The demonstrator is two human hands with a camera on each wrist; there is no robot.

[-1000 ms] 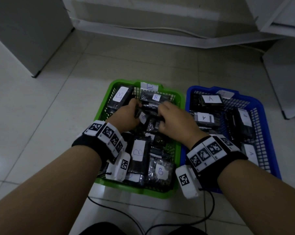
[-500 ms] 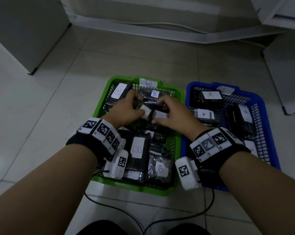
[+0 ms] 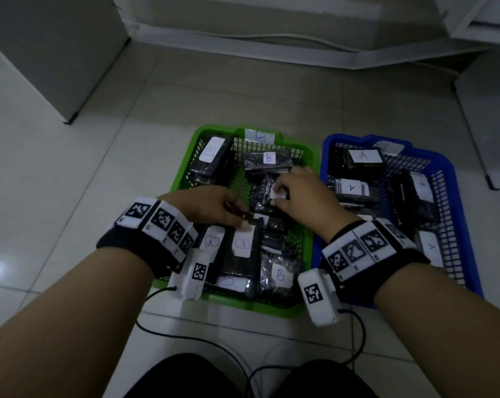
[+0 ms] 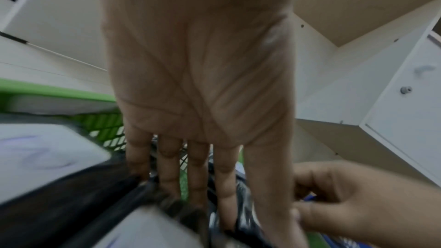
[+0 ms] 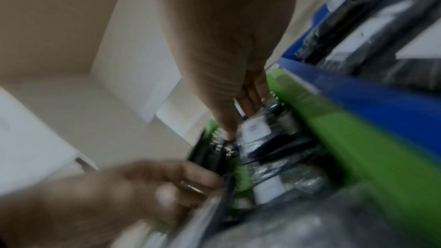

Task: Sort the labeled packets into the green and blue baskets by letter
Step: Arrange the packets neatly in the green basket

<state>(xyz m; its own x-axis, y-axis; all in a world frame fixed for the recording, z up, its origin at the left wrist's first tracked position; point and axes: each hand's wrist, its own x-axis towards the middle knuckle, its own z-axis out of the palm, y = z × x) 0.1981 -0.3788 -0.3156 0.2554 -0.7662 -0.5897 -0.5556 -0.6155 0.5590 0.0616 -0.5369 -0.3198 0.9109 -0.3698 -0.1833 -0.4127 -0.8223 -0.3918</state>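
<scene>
The green basket [image 3: 182, 168] holds several dark packets with white B labels, one at the back [image 3: 267, 159] and one near me [image 3: 243, 245]. To its right, the blue basket [image 3: 324, 156] holds packets labelled A [image 3: 363, 156]. My right hand [image 3: 277, 196] pinches a shiny dark packet [image 3: 264, 191] by its white label in the middle of the green basket; the letter is hidden. The right wrist view shows the same pinch [image 5: 238, 125] on that packet [image 5: 256, 129]. My left hand [image 3: 243, 222] lies low over the near packets, its straight fingers [image 4: 167, 176] touching their tops.
Both baskets stand side by side on a pale tiled floor. A white cabinet [image 3: 50, 53] stands at the far left and white furniture [image 3: 490, 116] at the right. Black cables [image 3: 185, 337] trail on the floor in front of the baskets.
Both hands were together on packets in the middle of the green basket. My left hand has drawn back toward the near packets, while the right stays in the middle, pinching a packet.
</scene>
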